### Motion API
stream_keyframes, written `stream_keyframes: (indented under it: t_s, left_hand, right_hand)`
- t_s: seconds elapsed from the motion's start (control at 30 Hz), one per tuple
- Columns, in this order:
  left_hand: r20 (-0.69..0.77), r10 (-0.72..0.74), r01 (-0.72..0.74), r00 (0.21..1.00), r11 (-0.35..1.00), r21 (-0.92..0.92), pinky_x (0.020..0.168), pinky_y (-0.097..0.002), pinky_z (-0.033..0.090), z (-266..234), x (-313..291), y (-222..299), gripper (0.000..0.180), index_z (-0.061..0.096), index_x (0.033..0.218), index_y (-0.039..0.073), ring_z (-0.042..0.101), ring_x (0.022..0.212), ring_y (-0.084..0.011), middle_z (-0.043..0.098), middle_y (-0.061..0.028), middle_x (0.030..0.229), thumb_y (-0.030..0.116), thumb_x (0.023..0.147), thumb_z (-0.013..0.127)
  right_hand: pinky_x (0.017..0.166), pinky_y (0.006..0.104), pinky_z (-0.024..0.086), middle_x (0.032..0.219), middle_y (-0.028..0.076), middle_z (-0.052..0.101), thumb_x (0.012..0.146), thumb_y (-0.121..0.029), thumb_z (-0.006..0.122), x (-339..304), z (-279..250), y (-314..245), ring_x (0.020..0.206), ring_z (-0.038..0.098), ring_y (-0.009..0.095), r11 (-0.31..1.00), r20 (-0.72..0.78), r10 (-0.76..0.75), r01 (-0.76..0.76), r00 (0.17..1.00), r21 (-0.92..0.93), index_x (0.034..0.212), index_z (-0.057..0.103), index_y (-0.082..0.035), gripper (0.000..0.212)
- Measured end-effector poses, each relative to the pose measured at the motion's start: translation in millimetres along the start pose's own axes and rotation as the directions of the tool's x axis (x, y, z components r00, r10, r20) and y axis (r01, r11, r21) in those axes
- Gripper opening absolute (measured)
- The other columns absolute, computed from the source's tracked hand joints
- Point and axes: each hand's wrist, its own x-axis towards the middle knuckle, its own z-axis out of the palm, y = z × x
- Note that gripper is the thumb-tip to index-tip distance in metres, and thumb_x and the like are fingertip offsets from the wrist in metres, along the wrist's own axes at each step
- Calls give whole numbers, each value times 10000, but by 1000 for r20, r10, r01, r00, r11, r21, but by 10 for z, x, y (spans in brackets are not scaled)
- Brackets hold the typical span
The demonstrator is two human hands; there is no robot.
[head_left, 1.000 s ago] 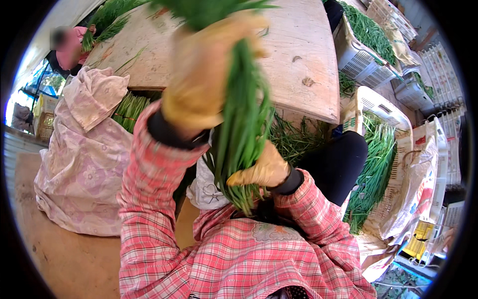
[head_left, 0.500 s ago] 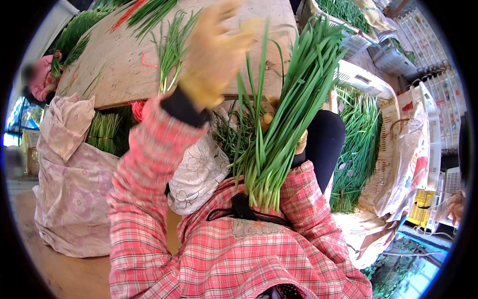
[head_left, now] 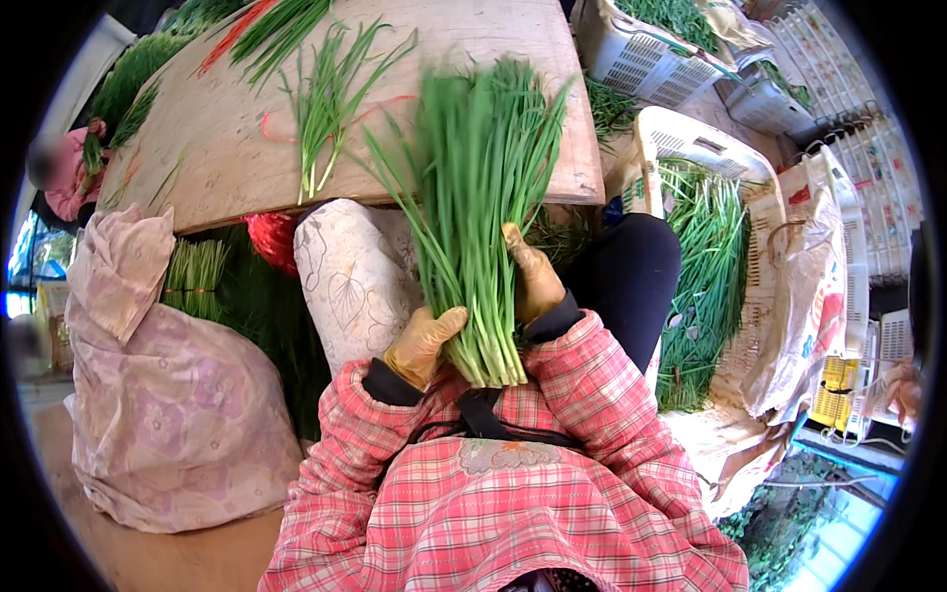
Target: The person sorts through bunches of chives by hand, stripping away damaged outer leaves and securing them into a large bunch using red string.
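A thick bunch of garlic chives (head_left: 488, 197) stands upright before my chest, pale stem ends down and green leaves up; the leaf tops are blurred. My left hand (head_left: 424, 345), in a yellowish glove, grips its lower left side near the stem ends. Higher up on the other side, my gloved right hand (head_left: 536, 274) is wrapped round the stems with its thumb up. Beyond the bunch, a small loose pile of chives (head_left: 330, 109) lies on the wooden table (head_left: 227, 148). A red tie (head_left: 281, 133) lies beside that pile.
More chives (head_left: 281, 35) and red strips (head_left: 237, 37) lie at the table's far left. To my right stands a white crate (head_left: 715, 148) full of chives. A cloth-covered heap (head_left: 187, 405) and tied bundles (head_left: 195, 266) are at my left. A co-worker in pink (head_left: 74, 178) sits far left.
My left hand has come down from over the table onto the bunch. The bunch has shifted left and now stands more upright between both hands.
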Motion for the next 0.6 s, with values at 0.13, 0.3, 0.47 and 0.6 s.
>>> stream_keyframes:
  t_s: [0.13, 0.3, 0.47, 0.6]
  left_hand:
    - [-139, 83, -63, 987, 987, 148, 808, -322, 489, 89, 33, -15, 507, 508, 1183, -17, 612, 920, -201, 624, -102, 1053, 293, 821, 681]
    - [-167, 347, -92, 923, 620, 779, 784, -374, 488, 379, 173, -123, 704, 475, 1159, -19, 627, 900, -339, 629, -218, 975, 430, 681, 732]
    - [-130, 220, -54, 967, 674, 736, 818, -335, 471, 646, 43, -48, 778, 436, 1217, -20, 610, 919, -260, 629, -172, 995, 450, 689, 762]
    - [-53, 285, -222, 957, 840, 496, 851, -293, 457, 688, -67, -90, 797, 422, 1236, -21, 571, 958, -160, 607, -116, 1060, 403, 679, 804]
  right_hand:
    - [995, 387, 388, 1268, 125, 509, 974, -427, 347, -382, 114, 24, 1132, 519, 251, 992, 19, -99, 100, 995, -81, 1312, 402, 2, 549]
    - [951, 372, 423, 1231, 153, 525, 920, -517, 430, -835, 244, 163, 1094, 538, 233, 942, -54, -310, 299, 949, -150, 1287, 400, 48, 675]
    - [820, 407, 505, 1165, 163, 550, 894, -470, 520, -1102, 181, 206, 1028, 569, 281, 714, -293, -424, 117, 857, -690, 1178, 473, 43, 588]
    - [762, 344, 524, 1033, 100, 608, 686, -110, 805, -1161, 278, 143, 911, 605, 204, 923, -280, -378, 338, 882, -183, 1141, 482, 38, 578]
